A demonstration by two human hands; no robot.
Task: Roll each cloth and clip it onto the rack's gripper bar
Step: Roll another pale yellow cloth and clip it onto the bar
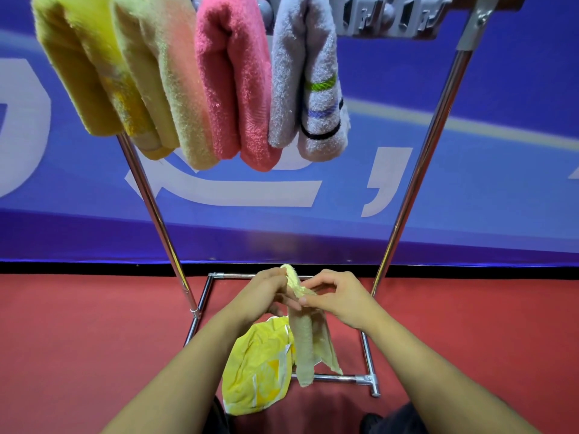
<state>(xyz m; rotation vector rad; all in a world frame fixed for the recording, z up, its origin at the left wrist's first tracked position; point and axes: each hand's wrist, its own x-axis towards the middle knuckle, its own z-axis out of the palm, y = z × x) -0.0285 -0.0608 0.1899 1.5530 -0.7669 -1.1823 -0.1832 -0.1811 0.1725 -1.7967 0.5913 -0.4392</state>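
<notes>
Below the rack, both hands pinch one pale cloth.

Left hand and right hand grip its top; fingertips partly hidden. Gripper bar cut off above four hung cloths.

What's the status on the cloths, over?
Left hand and right hand both gripping pale cloth, half rolled. Four cloths clipped on bar. Yellow cloth waiting below. Nothing blocking.

Bare forearms, no sleeves visible, possibly dark trousers below
</notes>
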